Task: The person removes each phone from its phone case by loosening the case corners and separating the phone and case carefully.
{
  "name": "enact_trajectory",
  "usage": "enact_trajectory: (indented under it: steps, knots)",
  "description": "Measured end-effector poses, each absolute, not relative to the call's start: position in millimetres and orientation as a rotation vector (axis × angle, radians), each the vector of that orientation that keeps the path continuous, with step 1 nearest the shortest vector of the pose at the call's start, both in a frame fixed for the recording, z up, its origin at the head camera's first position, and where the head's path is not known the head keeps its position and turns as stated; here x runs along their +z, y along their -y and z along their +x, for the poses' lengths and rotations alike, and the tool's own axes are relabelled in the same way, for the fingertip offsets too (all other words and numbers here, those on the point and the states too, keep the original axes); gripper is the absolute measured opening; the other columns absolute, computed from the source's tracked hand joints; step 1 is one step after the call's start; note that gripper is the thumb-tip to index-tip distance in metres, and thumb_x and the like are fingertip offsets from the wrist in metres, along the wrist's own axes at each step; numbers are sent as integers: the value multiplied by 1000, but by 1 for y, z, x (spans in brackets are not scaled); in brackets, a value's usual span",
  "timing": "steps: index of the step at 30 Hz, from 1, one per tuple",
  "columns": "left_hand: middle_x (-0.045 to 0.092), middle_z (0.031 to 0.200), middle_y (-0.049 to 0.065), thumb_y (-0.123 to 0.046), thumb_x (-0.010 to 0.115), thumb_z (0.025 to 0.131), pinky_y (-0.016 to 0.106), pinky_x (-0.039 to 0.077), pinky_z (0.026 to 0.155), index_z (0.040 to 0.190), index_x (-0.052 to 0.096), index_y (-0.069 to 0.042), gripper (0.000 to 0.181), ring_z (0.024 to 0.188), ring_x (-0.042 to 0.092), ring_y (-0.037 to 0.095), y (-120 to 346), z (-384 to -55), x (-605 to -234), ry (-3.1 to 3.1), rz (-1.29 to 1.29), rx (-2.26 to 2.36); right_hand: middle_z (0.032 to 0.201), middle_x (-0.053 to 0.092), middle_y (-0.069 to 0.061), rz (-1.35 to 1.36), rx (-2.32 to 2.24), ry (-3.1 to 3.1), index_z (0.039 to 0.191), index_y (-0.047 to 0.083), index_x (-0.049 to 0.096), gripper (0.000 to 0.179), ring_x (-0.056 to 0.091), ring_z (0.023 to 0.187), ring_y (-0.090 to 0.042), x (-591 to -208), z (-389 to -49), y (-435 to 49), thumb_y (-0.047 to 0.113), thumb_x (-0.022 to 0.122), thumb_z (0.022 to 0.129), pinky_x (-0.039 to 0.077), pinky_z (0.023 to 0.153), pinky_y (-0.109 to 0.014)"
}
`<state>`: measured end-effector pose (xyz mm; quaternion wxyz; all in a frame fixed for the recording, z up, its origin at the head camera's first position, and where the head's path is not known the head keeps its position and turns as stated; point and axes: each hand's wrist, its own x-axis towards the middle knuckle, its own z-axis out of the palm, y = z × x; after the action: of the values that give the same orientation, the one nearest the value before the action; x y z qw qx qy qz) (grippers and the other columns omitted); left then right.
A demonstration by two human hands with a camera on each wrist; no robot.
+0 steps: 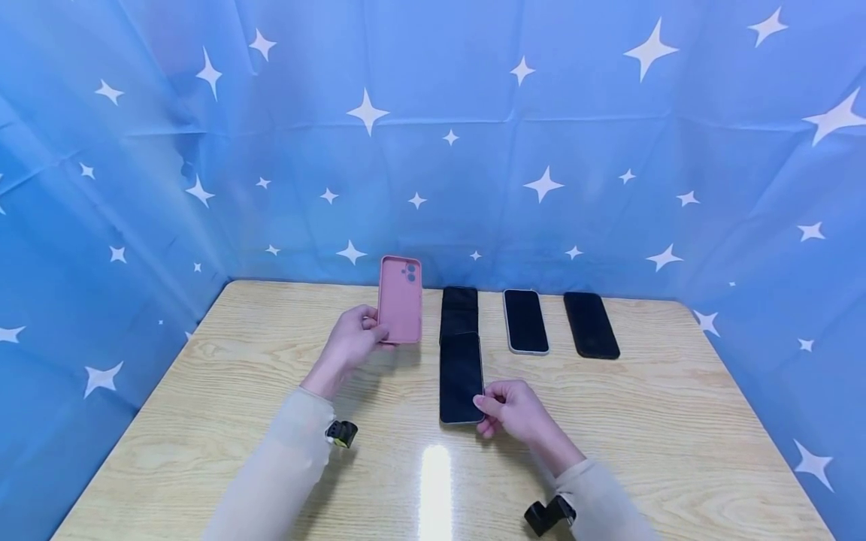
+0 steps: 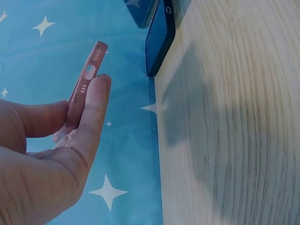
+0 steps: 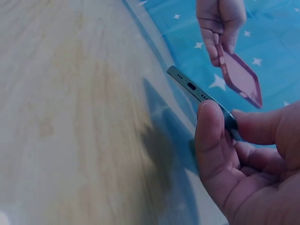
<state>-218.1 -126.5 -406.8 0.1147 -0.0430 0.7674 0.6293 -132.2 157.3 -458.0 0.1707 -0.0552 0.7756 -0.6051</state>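
My left hand (image 1: 350, 342) pinches a pink phone case (image 1: 401, 302) near its lower left corner, thumb over the inner side. The case stands upright off the table, its hollow inside and camera cutouts facing me. In the left wrist view its edge (image 2: 86, 84) with button slots shows between thumb and fingers. A dark-screened smartphone (image 1: 461, 379) is gripped at its lower right edge by my right hand (image 1: 516, 409). The right wrist view shows this phone's bottom edge (image 3: 190, 86), with port and speaker holes, raised over the table.
Behind the held phone lies a black rectangular item (image 1: 459, 308), partly covered by it in the head view. To its right on the wooden table (image 1: 643, 436) lie a light-rimmed phone (image 1: 525, 321) and a black phone (image 1: 591, 324). A blue star-patterned curtain (image 1: 473, 173) surrounds the table's back and sides.
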Motion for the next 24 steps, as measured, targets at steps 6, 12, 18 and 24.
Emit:
enact_trajectory:
  steps: [6, 12, 18, 24]
  knots:
    - [68, 112, 26, 0, 54, 104, 48, 61, 96, 124, 56, 7, 20, 95, 75, 32, 127, -220, -405, -2247, -153, 1830, 67, 68, -8, -118, -1713, -2172, 82, -11, 57, 26, 69, 59, -15, -459, -127, -156, 4, 58, 104, 65, 61, -32]
    - [67, 116, 26, -1, 54, 105, 45, 62, 96, 126, 56, 6, 22, 98, 74, 32, 127, -223, -405, -2251, -174, 1814, 67, 68, -9, -100, -1695, -2159, 80, -7, 57, 27, 70, 59, -16, -459, -123, -155, 5, 59, 104, 65, 61, -33]
    - [63, 113, 27, 0, 52, 105, 45, 63, 93, 126, 54, 9, 22, 100, 73, 35, 129, -227, -408, -2222, -181, 1852, 68, 70, -11, -84, -1678, -2151, 78, -4, 57, 29, 70, 59, -17, -462, -121, -153, 6, 58, 105, 66, 62, -35]
    - [62, 112, 26, 1, 52, 105, 42, 64, 91, 128, 53, 10, 24, 100, 72, 35, 130, -230, -410, -2221, -182, 1845, 69, 69, -11, -82, -1682, -2140, 76, -3, 57, 29, 70, 60, -16, -462, -120, -153, 5, 58, 104, 66, 61, -35]
